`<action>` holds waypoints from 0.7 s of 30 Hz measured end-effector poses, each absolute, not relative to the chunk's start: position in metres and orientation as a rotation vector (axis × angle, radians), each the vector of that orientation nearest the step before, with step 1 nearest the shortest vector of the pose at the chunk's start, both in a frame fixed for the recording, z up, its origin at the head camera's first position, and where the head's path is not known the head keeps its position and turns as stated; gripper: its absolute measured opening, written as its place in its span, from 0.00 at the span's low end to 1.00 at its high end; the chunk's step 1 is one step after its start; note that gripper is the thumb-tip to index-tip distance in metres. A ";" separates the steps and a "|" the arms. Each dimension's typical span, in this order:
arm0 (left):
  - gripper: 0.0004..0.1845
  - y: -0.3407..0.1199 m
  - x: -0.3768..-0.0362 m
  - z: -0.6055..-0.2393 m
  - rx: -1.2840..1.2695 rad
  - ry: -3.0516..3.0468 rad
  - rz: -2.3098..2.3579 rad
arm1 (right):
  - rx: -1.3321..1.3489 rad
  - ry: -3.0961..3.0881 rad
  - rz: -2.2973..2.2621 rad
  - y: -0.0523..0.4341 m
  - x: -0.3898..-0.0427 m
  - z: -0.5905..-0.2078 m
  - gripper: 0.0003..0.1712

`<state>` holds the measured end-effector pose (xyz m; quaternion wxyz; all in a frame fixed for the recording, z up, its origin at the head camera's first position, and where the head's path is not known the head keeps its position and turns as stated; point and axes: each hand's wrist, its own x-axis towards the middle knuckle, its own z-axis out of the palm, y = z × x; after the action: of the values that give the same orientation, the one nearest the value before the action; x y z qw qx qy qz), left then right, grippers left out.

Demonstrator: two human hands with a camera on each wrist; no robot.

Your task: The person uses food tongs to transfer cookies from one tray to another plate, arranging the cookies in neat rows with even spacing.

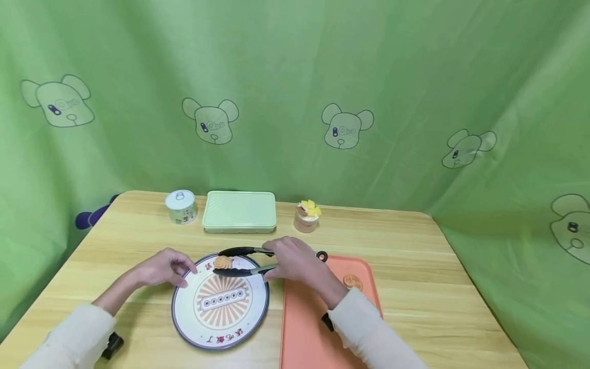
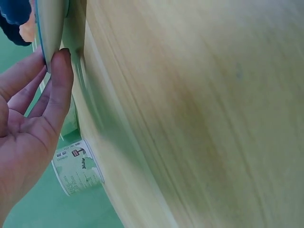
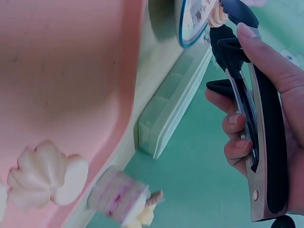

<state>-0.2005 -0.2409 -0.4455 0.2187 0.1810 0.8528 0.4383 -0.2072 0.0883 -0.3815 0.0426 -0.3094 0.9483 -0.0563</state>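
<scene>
A round patterned plate (image 1: 220, 328) lies on the wooden table, with a swirled cookie (image 1: 223, 262) on its far edge. My right hand (image 1: 295, 262) grips black-tipped metal tongs (image 1: 239, 261), whose two arms stand on either side of that cookie. In the right wrist view my right hand (image 3: 280, 90) curls round the tongs (image 3: 259, 142), and their tips reach the cookie (image 3: 216, 15) by the plate (image 3: 194, 23). My left hand (image 1: 166, 266) pinches the plate's left rim; the thumb (image 2: 61, 80) touches the rim (image 2: 50, 28).
An orange tray (image 1: 313, 318) right of the plate holds another cookie (image 1: 352, 282), also in the right wrist view (image 3: 45, 173). A lidded green box (image 1: 239, 210), a small can (image 1: 181, 206) and a dessert cup (image 1: 307, 215) stand along the table's far edge. Green cloth hangs behind.
</scene>
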 end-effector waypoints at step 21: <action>0.17 -0.240 -0.200 -0.445 0.536 2.371 1.203 | -1.032 2.931 0.036 0.065 -0.197 -0.397 0.39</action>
<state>-0.2002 -0.2398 -0.4448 0.2130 0.1929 0.8542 0.4333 -0.1967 0.0652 -0.3973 0.0172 -0.3321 0.9430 0.0114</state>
